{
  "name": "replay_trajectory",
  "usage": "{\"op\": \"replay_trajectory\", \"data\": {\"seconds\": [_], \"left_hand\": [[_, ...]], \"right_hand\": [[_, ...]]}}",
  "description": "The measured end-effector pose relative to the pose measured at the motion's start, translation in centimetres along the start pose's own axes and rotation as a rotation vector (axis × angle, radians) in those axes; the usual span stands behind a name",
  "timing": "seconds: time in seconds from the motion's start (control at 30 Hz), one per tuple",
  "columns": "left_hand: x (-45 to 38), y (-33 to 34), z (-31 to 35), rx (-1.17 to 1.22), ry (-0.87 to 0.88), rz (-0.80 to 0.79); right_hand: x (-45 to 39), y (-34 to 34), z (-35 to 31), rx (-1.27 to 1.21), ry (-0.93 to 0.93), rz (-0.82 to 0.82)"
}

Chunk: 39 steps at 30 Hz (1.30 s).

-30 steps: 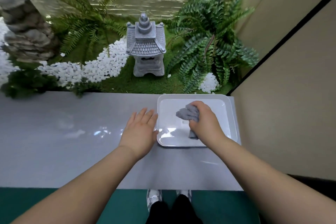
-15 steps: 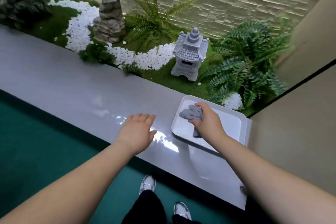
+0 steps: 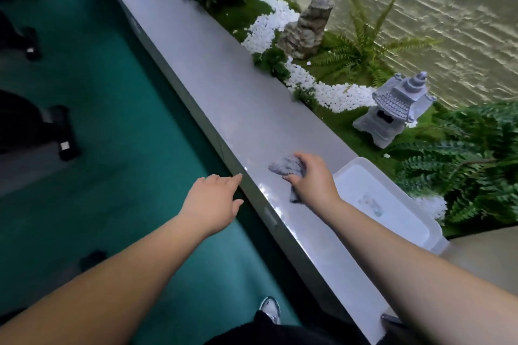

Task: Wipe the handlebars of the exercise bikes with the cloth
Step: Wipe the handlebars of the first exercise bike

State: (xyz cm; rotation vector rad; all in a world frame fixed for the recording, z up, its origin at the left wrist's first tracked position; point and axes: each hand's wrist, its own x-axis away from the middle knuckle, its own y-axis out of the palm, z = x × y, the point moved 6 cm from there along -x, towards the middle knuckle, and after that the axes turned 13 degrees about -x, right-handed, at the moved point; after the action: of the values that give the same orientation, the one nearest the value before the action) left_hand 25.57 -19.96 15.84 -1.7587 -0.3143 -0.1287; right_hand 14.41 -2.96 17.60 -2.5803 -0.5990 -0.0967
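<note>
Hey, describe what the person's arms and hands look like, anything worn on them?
Both forearms are bare as far as the frame shows: no sleeves in view. The left hand and right hand wear no gloves, and no watch, bracelet or ring shows on the visible sides.

Nubby grey cloth, glossy smooth ledge, translucent plastic tray

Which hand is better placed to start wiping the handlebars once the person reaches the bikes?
Right, probably. The right hand already grips the grey cloth, while the left hand is open and holds nothing.
</note>
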Motion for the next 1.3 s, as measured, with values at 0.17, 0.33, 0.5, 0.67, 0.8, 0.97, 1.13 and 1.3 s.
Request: {"op": "replay_trajectory", "data": {"seconds": [0.17, 0.33, 0.5, 0.67, 0.8, 0.97, 1.13, 1.3], "left_hand": [[5.8, 1.3, -4.5, 0.009, -0.126, -0.008], [12.4, 3.2, -8.5, 0.036, -0.222, -0.014], [19.4, 4.9, -11.6, 0.041, -0.293, -0.023], [25.7, 6.0, -14.1, 0.06, -0.371, -0.029], [30.4, 6.8, -15.8, 0.103, -0.478, -0.027], [36.6, 7.5, -17.0, 0.163, -0.66, -0.021], [42.5, 8.9, -16.6, 0.182, -0.784, -0.023], [48.6, 9.7, -15.9, 0.195, -0.859, -0.013]], "right_hand": [[2.3, 5.3, -3.7, 0.029, -0.094, -0.075], [6.5, 10.3, -6.5, 0.014, -0.132, -0.142], [11.8, 15.2, -8.9, -0.021, -0.141, -0.201], [16.2, 19.4, -11.4, -0.003, -0.202, -0.253], [18.3, 22.3, -13.6, -0.036, -0.242, -0.321], [20.7, 25.5, -16.5, -0.053, -0.307, -0.432], [24.0, 28.8, -17.5, -0.068, -0.341, -0.516], [28.4, 31.3, -18.2, -0.066, -0.361, -0.566]]}}
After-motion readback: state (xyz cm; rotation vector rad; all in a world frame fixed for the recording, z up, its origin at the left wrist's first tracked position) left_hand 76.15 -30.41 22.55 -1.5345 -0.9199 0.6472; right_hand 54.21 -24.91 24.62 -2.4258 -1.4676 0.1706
